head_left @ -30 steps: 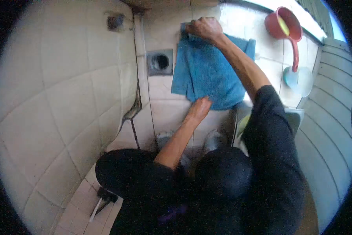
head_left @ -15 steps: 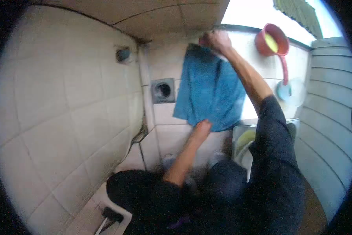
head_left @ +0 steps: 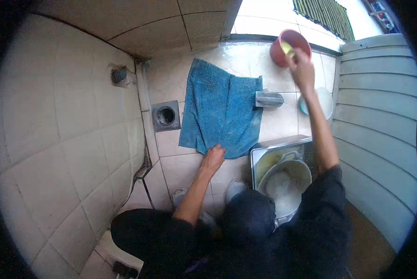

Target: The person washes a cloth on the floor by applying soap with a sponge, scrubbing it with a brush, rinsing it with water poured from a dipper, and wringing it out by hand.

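Note:
A blue towel lies spread on the tiled floor, slightly creased. My left hand is closed on its near edge. Across the towel's right edge rests a grey metal-looking block or tool, whose kind I cannot make out. My right hand is at the near rim of a red dipper, fingers curled close to a yellow-green thing inside it. What those fingers grip is unclear; the dipper's handle is hidden behind my hand and forearm.
A square floor drain sits left of the towel. To the right, a metal basin holds a pot of cloudy water. Beyond my right forearm is a pale round container. Tiled wall and slatted panel flank the space.
My right hand has left the towel's far edge and moved right to the red dipper. The towel now lies flatter. My left hand stays on the near edge; the view has shifted.

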Demonstrator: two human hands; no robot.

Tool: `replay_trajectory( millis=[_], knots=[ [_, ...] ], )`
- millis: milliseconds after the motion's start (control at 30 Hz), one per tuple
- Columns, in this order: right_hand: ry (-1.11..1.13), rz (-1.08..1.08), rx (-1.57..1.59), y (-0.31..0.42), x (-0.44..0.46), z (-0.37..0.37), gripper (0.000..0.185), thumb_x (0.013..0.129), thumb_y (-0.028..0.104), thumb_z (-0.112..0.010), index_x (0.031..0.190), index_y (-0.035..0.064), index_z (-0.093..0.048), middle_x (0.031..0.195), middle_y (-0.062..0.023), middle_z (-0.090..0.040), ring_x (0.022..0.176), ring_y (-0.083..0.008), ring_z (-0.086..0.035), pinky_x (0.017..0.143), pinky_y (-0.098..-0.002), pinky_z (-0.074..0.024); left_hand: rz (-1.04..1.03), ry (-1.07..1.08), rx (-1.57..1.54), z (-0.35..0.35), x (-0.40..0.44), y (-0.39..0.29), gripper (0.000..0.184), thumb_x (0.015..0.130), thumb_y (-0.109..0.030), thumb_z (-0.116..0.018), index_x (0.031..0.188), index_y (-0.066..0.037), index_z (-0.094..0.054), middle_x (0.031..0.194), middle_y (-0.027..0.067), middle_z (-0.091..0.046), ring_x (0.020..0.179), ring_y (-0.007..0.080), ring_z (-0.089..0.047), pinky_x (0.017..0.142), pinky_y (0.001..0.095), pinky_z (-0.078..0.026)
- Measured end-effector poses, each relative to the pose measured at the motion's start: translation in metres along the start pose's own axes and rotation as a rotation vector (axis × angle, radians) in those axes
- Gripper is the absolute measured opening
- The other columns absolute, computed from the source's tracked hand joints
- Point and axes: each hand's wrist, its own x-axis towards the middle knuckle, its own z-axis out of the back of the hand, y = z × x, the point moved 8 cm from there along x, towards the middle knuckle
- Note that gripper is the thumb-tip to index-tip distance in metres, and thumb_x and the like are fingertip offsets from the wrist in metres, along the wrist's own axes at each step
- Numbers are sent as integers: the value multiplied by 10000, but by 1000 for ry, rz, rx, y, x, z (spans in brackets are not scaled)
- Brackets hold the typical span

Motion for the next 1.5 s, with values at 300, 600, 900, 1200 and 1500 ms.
replay_trajectory(
  millis=[300,600,900,1200,1500],
  knots=[
    [567,-635,920,-134,70,-181,365,838,277,-547,1120,45,-569,1052,-124,-597,966,-209,-558,829,-322,-438,-55,7,-65,-1,2,6,132,651,-24,-599,780,2,-585,847,193,-548,838,363,-559,739,440,-459],
    [469,115,-22,28,20,-43,331,827,143,-455,1155,107,-473,964,-269,-582,922,-400,-572,778,-445,-443,-35,71,-94,3,2,0,98,662,-13,-569,758,-1,-579,840,182,-557,841,358,-555,741,437,-454],
    [308,-191,-62,-76,-57,112,404,820,75,-464,1223,85,-438,1021,-227,-588,926,-322,-588,824,-396,-448,-2,63,-60,5,0,-2,124,666,-44,-596,787,-18,-585,860,161,-551,850,345,-551,749,431,-450],
    [424,-216,209,-25,-81,27,458,870,286,-532,1242,35,-442,1058,-189,-582,936,-271,-583,811,-363,-467,-13,-101,115,2,-13,-14,193,693,-83,-600,873,-18,-574,898,174,-540,895,347,-548,753,455,-452],
    [684,-409,903,37,-82,-57,263,905,366,-479,878,105,-472,575,62,-412,415,-32,-340,343,-174,-289,317,-646,-328,81,-37,-6,203,823,-142,-460,984,-19,-475,950,202,-567,926,382,-529,818,474,-391]
  ],
)
